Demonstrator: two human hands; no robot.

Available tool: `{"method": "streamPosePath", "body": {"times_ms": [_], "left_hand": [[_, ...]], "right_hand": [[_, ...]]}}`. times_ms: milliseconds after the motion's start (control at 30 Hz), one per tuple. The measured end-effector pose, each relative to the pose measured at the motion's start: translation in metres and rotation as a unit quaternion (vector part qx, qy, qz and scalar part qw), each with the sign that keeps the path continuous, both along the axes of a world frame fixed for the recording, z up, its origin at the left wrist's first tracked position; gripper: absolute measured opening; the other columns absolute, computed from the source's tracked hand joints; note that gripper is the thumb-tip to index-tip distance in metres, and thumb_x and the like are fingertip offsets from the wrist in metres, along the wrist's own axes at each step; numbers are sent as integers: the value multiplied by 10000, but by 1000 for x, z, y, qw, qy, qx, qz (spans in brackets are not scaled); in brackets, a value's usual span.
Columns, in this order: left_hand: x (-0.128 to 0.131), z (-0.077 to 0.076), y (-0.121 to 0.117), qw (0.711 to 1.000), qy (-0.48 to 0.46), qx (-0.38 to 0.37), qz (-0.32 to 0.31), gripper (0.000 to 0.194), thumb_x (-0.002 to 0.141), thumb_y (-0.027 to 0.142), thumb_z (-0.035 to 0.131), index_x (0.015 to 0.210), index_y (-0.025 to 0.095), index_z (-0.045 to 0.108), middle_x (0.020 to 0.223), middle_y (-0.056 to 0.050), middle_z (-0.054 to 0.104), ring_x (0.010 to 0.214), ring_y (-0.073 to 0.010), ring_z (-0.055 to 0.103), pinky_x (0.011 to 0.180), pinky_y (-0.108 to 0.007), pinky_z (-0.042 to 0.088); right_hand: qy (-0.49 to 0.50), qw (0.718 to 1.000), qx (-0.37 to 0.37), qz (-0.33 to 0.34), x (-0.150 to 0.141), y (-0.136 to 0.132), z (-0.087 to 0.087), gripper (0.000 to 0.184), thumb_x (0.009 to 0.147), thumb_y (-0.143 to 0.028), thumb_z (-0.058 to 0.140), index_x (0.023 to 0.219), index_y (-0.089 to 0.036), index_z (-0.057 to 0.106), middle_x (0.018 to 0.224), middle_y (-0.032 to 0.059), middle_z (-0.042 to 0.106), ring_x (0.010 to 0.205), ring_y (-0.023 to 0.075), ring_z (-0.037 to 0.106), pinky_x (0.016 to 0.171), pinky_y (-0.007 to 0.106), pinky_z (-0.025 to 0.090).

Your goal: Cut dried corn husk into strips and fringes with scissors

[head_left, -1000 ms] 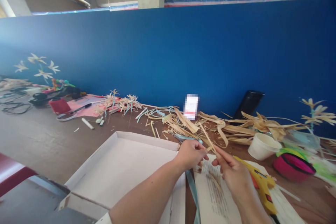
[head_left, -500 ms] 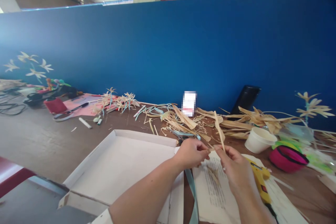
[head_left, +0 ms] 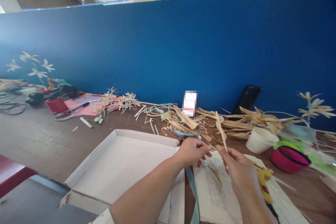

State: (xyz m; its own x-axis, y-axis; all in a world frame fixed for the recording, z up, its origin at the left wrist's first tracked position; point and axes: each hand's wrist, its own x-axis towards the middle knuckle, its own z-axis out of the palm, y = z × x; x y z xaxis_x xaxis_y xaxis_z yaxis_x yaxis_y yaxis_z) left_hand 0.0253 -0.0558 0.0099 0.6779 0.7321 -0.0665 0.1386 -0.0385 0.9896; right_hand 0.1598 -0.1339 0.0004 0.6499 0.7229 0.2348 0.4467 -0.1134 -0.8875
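Observation:
My right hand pinches a dried corn husk strip, whose pale length sticks up past the fingers and tapers downward. My left hand is closed at the fingertips just left of it, on a thin tan end of husk that spans the small gap between both hands. Beneath them lies a printed sheet of paper with a few husk scraps on it. A yellow glue gun rests beside my right wrist, partly hidden by the forearm.
An open white cardboard box lies under my left forearm. Husk strips and scissors are behind the hands. Rightward stand a white paper cup and a pink pouch. Husk flowers lie further left.
My right hand has shifted slightly right with the husk strip, widening the gap to my left hand a little. The whole view has moved marginally.

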Motion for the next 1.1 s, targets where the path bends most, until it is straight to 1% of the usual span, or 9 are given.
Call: {"method": "streamPosePath", "body": {"times_ms": [67,267,500,633,700,767,833,933,1100], "left_hand": [[0,0,0,1000,-7,-11,-9,328,695,442,595,795,131,632,820,-66,658,582,-93,527,421,-190,463],[3,-5,2,1000,-19,6,17,145,719,251,549,742,122,611,780,-57,653,551,-74,508,430,-188,469],[4,-1,0,1000,-20,-12,19,148,726,197,538,819,112,615,813,-77,659,573,-83,533,442,-187,468],[0,-1,3,997,41,52,27,186,771,262,503,847,145,626,840,-59,667,629,-111,571,517,-224,493],[-5,0,6,978,114,165,55,187,782,281,491,816,184,647,819,-33,670,701,-137,593,631,-265,504],[-11,1,9,934,190,292,82,167,769,255,498,785,221,661,818,-12,669,776,-161,601,736,-300,484],[-15,2,11,894,247,365,86,174,761,237,494,768,238,667,845,-10,662,808,-174,599,751,-301,471],[-18,3,12,861,303,402,76,192,757,229,483,757,235,674,858,-28,646,817,-176,591,727,-282,466],[-18,7,10,849,333,409,25,187,729,244,509,766,239,692,836,-37,645,803,-181,589,713,-277,464]], "right_hand": [[21,999,-19,19,-1,-1,3,409,695,-549,567,757,-170,707,425,-19,527,413,133,456,429,255,323],[36,998,-29,40,-2,-1,2,421,702,-559,552,730,-168,704,440,-11,543,428,142,461,437,261,313],[-2,998,-52,28,0,-2,4,410,713,-554,538,760,-182,703,472,-9,579,458,156,491,462,263,328],[-29,997,-73,4,0,-2,8,379,725,-537,531,713,-190,683,511,2,610,491,168,514,479,265,340],[-43,995,-94,4,0,-2,8,351,733,-513,523,695,-197,670,537,7,624,521,176,531,495,265,352],[-73,989,-130,16,1,-1,7,318,740,-483,506,685,-208,657,555,5,628,560,189,550,524,271,365],[-103,981,-163,31,1,0,6,295,741,-459,486,671,-219,641,556,2,620,592,203,563,552,282,371],[-117,975,-185,49,1,2,5,252,724,-424,485,665,-226,629,567,1,619,618,211,577,567,290,378],[-104,974,-193,58,2,2,3,189,676,-322,502,748,-222,645,548,-10,621,568,201,585,545,285,385]]}}
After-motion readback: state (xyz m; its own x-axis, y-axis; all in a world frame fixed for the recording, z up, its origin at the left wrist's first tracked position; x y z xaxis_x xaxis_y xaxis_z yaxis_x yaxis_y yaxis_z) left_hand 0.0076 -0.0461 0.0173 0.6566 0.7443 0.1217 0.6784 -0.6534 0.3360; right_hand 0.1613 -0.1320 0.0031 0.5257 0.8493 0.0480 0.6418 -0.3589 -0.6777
